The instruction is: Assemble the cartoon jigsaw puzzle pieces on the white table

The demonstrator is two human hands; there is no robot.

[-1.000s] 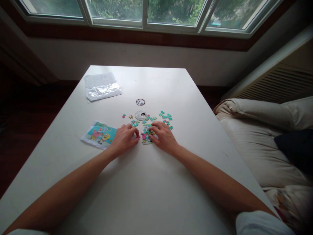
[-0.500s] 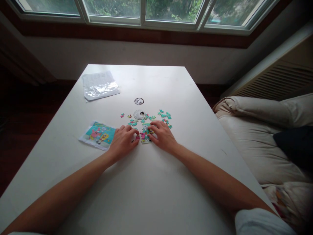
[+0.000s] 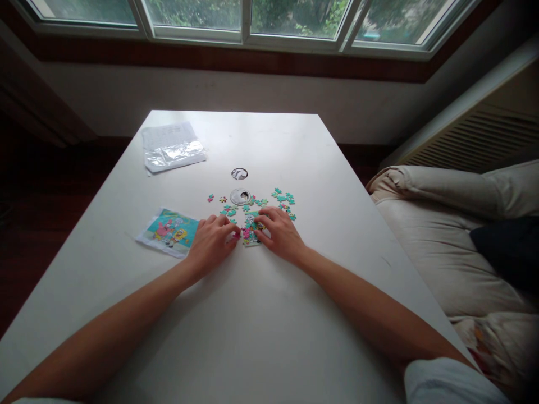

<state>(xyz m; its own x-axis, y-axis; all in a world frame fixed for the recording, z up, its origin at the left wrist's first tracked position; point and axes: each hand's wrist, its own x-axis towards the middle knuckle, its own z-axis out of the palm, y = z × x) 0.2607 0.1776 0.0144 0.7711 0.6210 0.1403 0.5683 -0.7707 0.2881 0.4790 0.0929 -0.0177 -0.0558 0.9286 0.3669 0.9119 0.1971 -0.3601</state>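
My left hand [image 3: 214,238] pinches a pink jigsaw piece [image 3: 237,234] between thumb and fingertips, just left of a joined section of jigsaw puzzle [image 3: 251,237]. That section shows a cartoon in green, white and pink. Over its right side rests my right hand [image 3: 281,233], fingers curled and gripping the edge, so part of the picture is hidden. Loose green jigsaw pieces [image 3: 229,211] lie beyond the left hand, and more jigsaw pieces [image 3: 283,198] are spread past the right one. Partly behind my left wrist is a picture packet [image 3: 168,231] with a cartoon print.
Everything lies on a white table [image 3: 269,320]. A clear plastic bag with paper [image 3: 173,148] sits at the far left. Two round inserts [image 3: 240,196] are set in the tabletop beyond the puzzle. To the right stands a beige sofa [image 3: 425,241]; windows [image 3: 269,19] line the far wall.
The fingers of my left hand have drawn together slightly around the pink jigsaw piece beside the joined section. My right hand has stayed almost still.
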